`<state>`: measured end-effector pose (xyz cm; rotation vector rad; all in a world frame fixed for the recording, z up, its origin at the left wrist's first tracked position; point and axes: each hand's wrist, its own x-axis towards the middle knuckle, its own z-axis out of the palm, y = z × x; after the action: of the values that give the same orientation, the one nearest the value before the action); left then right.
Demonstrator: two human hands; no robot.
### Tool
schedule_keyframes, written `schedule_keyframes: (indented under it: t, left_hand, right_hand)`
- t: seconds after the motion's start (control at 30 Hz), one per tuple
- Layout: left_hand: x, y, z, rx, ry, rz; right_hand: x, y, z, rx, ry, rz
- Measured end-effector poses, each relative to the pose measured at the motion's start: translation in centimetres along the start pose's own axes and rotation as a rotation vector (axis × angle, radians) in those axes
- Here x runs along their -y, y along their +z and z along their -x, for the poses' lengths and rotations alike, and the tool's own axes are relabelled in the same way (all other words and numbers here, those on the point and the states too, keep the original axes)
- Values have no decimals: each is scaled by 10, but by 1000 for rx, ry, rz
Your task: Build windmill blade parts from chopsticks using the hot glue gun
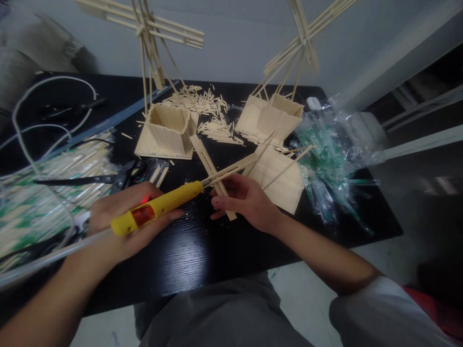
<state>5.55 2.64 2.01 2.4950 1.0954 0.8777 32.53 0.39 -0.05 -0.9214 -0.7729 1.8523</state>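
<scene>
My left hand [121, 198] is wrapped round a yellow hot glue gun [170, 201] with an orange switch and a pale rod running out of its back. The gun's thin metal tip is at the crossing of a frame of thin wooden sticks [204, 156]; whether they touch, I cannot tell. My right hand [255, 202] grips this cross-shaped frame near its lower end, thumb on top. Behind that hand lies a flat wooden stick panel [284, 178]. Other loose-looking sticks reach over it.
Two wooden stick models with crossed blades rise from box bases, a left base [166, 135] and a right base [278, 118]. Between them lie cut stick pieces [202, 103]. Pliers [119, 179] and bagged sticks [21, 207] are left; plastic wrappers [325, 159] lie right. A white cable [18, 125] loops at left.
</scene>
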Motion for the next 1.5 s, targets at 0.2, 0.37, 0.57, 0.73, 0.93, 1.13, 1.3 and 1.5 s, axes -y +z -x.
schedule_keyframes:
  t: [0.2,0.37,0.57,0.73,0.93,1.13,1.3,1.5]
  left_hand:
    - [2,0,1,25,22,-32]
    - [0,1,1,19,11,-37]
    - [3,0,3,37,15,-30]
    - [3,0,4,35,-4,-16]
    - [1,-1,2,29,27,-9]
    - [6,1,7,-17,-25,-96]
    - [5,0,7,3,-2,-70]
    - [1,1,3,6,22,-20]
  right_hand:
    - [-1,0,0,-10,25,1]
    - [0,1,0,-17,36,-2]
    - [0,1,0,-6,20,-19]
    - [-1,0,0,-10,27,1]
    - [-1,-1,0,-1,22,-7]
    - [-1,-1,0,9,23,-9]
    - [-2,-1,-1,19,12,-18]
    - [-2,-2,-1,21,4,-22]
